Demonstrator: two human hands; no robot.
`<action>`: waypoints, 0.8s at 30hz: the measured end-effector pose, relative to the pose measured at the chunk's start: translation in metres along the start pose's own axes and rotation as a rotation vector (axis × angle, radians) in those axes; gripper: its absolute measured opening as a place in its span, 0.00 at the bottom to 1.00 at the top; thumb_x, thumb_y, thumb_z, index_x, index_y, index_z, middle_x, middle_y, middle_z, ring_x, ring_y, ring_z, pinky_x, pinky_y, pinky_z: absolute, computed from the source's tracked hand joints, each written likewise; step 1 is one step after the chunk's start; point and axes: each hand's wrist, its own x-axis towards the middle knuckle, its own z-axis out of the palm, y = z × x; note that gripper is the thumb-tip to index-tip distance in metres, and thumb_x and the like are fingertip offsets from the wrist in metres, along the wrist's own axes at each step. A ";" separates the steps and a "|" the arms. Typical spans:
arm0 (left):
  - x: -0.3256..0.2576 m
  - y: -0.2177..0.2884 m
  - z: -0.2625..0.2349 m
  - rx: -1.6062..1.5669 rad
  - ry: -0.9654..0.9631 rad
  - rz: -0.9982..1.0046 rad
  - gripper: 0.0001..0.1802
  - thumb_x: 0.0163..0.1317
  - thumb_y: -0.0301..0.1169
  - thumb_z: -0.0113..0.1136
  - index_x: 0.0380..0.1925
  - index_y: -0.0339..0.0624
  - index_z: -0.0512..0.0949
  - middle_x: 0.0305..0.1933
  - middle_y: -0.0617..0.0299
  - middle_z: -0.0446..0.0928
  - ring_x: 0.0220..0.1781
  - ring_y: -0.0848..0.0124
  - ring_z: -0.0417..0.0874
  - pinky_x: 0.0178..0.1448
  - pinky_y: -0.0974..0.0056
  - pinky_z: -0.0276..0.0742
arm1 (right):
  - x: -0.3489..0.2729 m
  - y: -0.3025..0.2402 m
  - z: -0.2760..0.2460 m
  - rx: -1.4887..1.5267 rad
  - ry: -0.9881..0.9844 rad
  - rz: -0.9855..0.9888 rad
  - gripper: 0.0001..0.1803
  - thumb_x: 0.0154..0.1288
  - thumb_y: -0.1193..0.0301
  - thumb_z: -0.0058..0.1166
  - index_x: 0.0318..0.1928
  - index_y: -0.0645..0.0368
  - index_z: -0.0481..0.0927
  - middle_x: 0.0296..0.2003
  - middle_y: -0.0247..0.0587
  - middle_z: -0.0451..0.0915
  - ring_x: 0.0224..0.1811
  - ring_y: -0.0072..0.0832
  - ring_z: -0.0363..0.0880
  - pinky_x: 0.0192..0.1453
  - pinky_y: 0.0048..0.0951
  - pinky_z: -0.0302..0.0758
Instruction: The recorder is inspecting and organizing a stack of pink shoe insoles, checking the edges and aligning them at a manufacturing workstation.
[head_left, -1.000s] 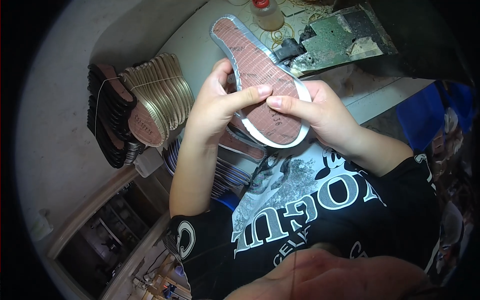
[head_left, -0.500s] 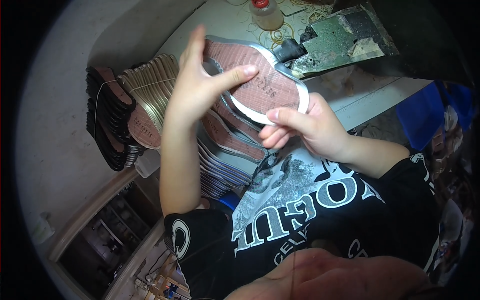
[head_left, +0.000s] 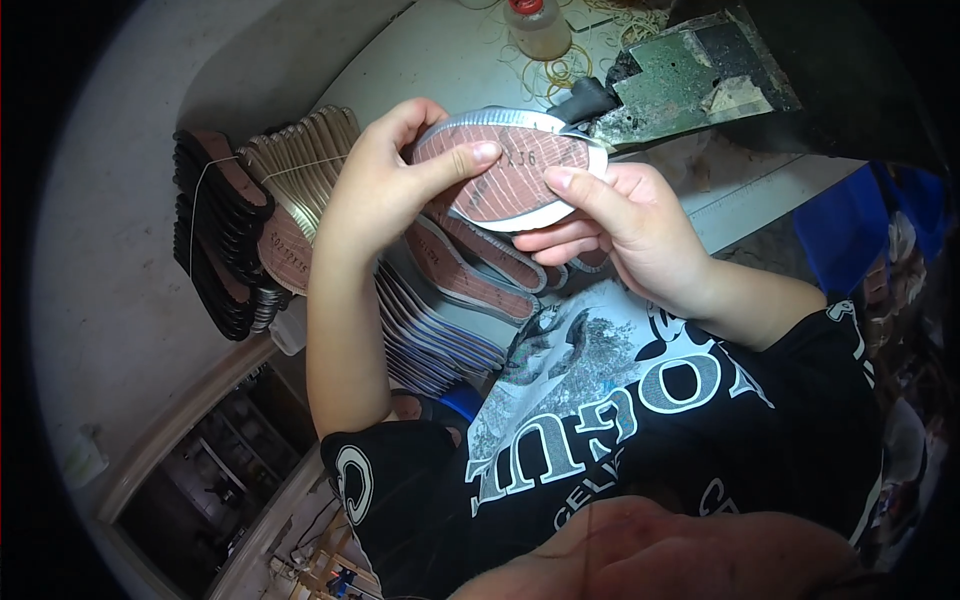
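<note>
A shoe insole [head_left: 525,185] with a reddish-brown, line-patterned face and a silver-white rim is held up between my two hands, over the table. My left hand [head_left: 395,180] grips its left end, thumb lying on the brown face and fingers behind it. At the other end, my right hand [head_left: 640,215] pinches the rim, thumb on top and fingers tucked underneath. Just below lie more brown-faced insoles [head_left: 470,275] with grey edges. The black nose [head_left: 583,100] of a machine sits close beyond the held insole's right side.
A worn green machine plate [head_left: 690,80] stands at the far right. Behind are a red-capped bottle [head_left: 537,28] and scattered rubber bands [head_left: 560,75]. Tied black insoles [head_left: 215,235], gold-edged ones [head_left: 295,165] and a blue-edged row [head_left: 430,330] lie left. A blue bin [head_left: 845,215] is right.
The insole has tilted, so its face looks narrower and its left end sits lower. My left fingers have curled in round that end, and my right hand has shifted slightly right and up.
</note>
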 end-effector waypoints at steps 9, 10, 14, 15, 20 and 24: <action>-0.028 -0.005 0.017 -0.086 0.042 -0.037 0.18 0.59 0.39 0.65 0.33 0.34 0.74 0.26 0.62 0.78 0.26 0.80 0.76 0.29 0.74 0.71 | 0.001 -0.008 0.000 0.012 0.006 0.053 0.20 0.68 0.61 0.50 0.41 0.70 0.78 0.36 0.49 0.83 0.35 0.30 0.85 0.35 0.22 0.83; -0.030 -0.007 0.019 -0.089 0.049 -0.014 0.21 0.57 0.43 0.66 0.30 0.33 0.76 0.24 0.62 0.78 0.24 0.79 0.77 0.26 0.73 0.72 | 0.000 -0.009 -0.001 -0.016 0.009 0.066 0.19 0.68 0.61 0.50 0.40 0.70 0.79 0.36 0.49 0.83 0.34 0.29 0.85 0.36 0.21 0.83; -0.032 0.002 0.030 -0.127 -0.091 -0.106 0.21 0.63 0.44 0.60 0.31 0.31 0.79 0.27 0.62 0.80 0.27 0.82 0.77 0.30 0.77 0.71 | -0.002 -0.011 -0.009 -0.115 -0.007 -0.031 0.16 0.66 0.64 0.51 0.36 0.68 0.81 0.34 0.43 0.83 0.35 0.23 0.83 0.42 0.20 0.79; -0.033 0.004 0.033 -0.126 -0.087 -0.108 0.21 0.63 0.44 0.60 0.31 0.31 0.79 0.27 0.62 0.80 0.27 0.82 0.77 0.30 0.77 0.71 | -0.005 -0.014 -0.012 -0.181 -0.013 -0.052 0.15 0.66 0.65 0.51 0.35 0.67 0.81 0.33 0.41 0.83 0.36 0.21 0.82 0.44 0.19 0.77; -0.037 0.017 0.042 -0.174 -0.092 -0.255 0.24 0.64 0.48 0.57 0.26 0.34 0.79 0.22 0.60 0.80 0.17 0.77 0.78 0.19 0.75 0.73 | -0.027 0.000 -0.010 -0.334 -0.177 0.008 0.22 0.65 0.76 0.53 0.58 0.67 0.65 0.44 0.42 0.80 0.46 0.21 0.79 0.51 0.24 0.76; -0.029 0.022 0.044 -0.200 -0.146 -0.311 0.25 0.61 0.48 0.60 0.28 0.30 0.79 0.21 0.57 0.79 0.17 0.76 0.78 0.19 0.75 0.75 | -0.023 0.008 -0.020 -0.321 -0.120 -0.008 0.19 0.67 0.75 0.51 0.55 0.69 0.68 0.45 0.44 0.79 0.45 0.22 0.80 0.51 0.23 0.77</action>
